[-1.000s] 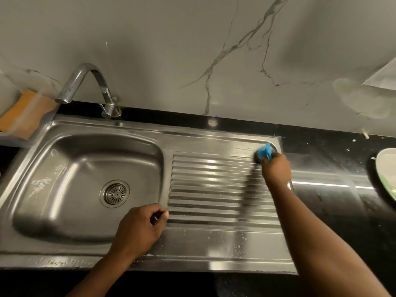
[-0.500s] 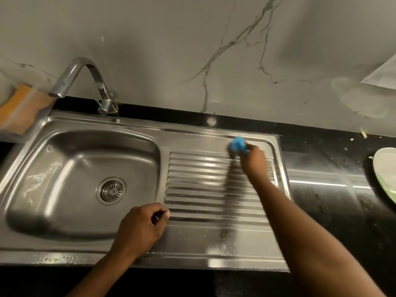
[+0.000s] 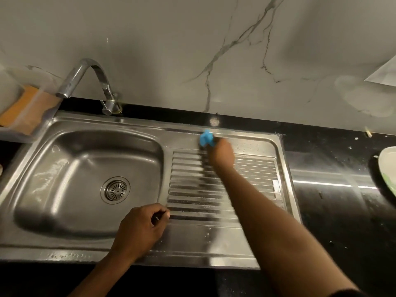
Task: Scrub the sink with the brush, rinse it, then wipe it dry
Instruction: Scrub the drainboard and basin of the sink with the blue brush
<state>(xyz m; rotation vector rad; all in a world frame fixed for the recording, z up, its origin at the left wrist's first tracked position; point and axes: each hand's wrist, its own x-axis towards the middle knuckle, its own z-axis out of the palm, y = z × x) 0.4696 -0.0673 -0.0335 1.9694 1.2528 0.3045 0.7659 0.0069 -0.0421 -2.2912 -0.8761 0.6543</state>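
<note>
Blue brush (image 3: 206,138) gripped in right hand (image 3: 221,155), fingers closed round it. The brush pokes out past the knuckles onto the far rim of the sink (image 3: 90,123), above the drainboard (image 3: 252,168). Left hand (image 3: 139,230) is curled, resting on the near ledge, and holds nothing visible.

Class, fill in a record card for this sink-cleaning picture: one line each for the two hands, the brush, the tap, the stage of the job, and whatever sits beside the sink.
Right hand: grips the brush
Brush: blue, at the far edge of the drainboard
Left hand: fingers curled, rests on the steel between basin and drainboard
Tap: behind the basin, no water seen running
Stage: scrubbing, by the look of it
Beside the sink: orange sponge in a clear tray, left; plate at the right edge
</note>
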